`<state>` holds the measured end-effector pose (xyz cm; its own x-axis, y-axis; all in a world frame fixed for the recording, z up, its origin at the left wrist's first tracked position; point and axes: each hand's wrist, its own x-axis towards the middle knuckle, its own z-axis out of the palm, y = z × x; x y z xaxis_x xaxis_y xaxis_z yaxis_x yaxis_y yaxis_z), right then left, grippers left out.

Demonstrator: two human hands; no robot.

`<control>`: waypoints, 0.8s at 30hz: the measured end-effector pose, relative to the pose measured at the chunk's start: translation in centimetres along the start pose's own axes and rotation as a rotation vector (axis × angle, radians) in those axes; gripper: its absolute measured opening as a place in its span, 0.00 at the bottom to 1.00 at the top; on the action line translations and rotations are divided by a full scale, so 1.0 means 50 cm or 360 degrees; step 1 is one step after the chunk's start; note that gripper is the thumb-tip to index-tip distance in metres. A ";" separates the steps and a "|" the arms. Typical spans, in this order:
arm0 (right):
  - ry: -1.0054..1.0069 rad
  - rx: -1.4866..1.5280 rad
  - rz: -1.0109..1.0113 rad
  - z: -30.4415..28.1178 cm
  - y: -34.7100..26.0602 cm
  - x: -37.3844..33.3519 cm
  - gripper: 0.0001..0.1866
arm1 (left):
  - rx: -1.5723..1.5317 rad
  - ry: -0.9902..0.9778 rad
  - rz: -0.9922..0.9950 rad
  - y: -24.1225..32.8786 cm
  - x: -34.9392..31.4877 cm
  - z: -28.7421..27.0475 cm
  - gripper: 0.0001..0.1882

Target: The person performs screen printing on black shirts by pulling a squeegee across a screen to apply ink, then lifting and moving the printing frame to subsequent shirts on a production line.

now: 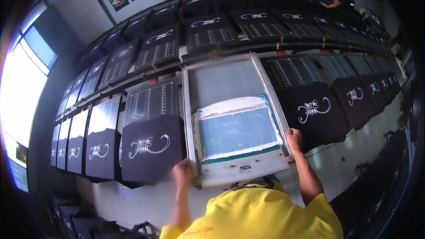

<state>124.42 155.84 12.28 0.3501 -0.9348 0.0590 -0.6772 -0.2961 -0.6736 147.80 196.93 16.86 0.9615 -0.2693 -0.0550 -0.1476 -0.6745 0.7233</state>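
Note:
A screen printing frame [186,119] with a blue mesh [237,128] lies in front of me, between two black shirts. Thick white ink [232,104] forms a band across the mesh and runs down its sides. At the frame's near end is a pale, wide board [245,168] with a teal strip along its far edge. My left hand [182,171], slightly blurred, is closed on the near left side of the frame. Higher on the opposite side, my right hand [294,140] is closed on the frame's edge.
Black shirts with white swirl prints lie on boards at both sides, including a left shirt [150,150] and a right shirt [313,111]. Further rows of printed shirts [208,23] stand beyond a long rail [110,87]. Another person [344,2] is at the far right.

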 end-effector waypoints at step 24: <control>-0.0086 0.0239 0.0051 0.030 0.020 -0.006 0.15 | 0.0268 0.0047 0.0155 -0.031 0.011 0.028 0.14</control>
<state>124.62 156.10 10.47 0.3669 -0.9303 -0.0017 -0.5859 -0.2296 -0.7772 148.25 196.86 14.74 0.9468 -0.3202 0.0316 -0.2744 -0.7524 0.5989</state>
